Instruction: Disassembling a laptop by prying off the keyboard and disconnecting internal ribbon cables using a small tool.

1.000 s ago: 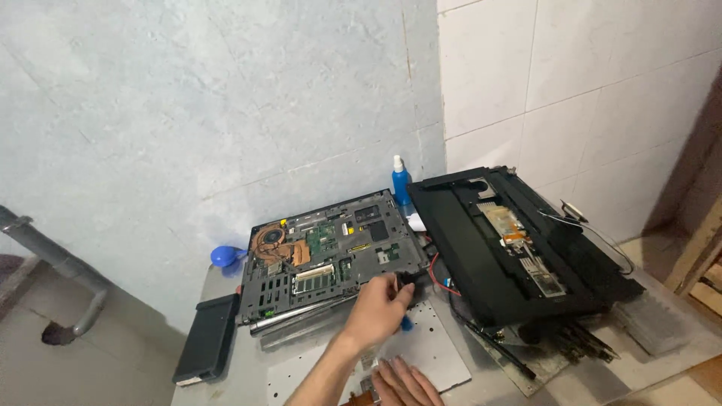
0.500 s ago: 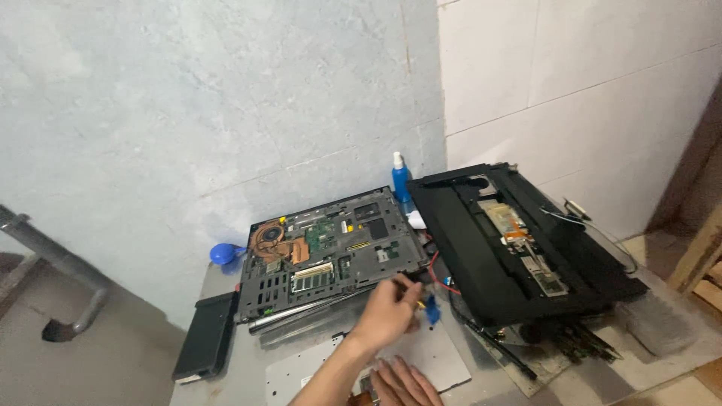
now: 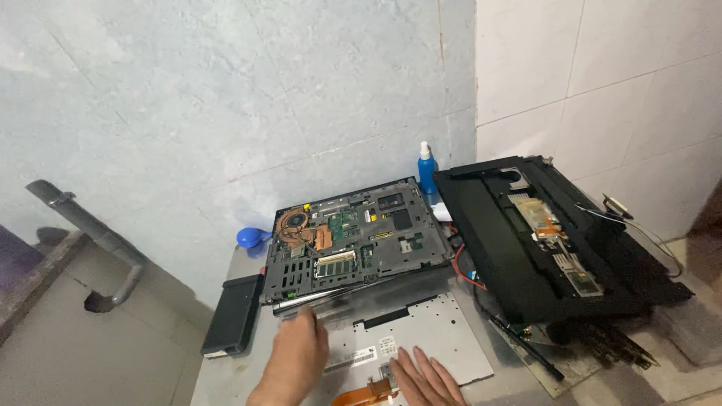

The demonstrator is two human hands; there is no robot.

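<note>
silver metal keyboard plate (image 3: 421, 338) lies on the table in front of the opened laptop base (image 3: 353, 237); from the head view i see my left hand (image 3: 295, 359) flat beside its edge, right hand (image 3: 423, 380) spread open on it, both holding nothing

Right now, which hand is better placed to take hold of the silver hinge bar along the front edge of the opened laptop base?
The left hand: its fingertips sit right at the silver hinge bar. The right hand lies flat, lower on the grey metal keyboard plate.
</note>
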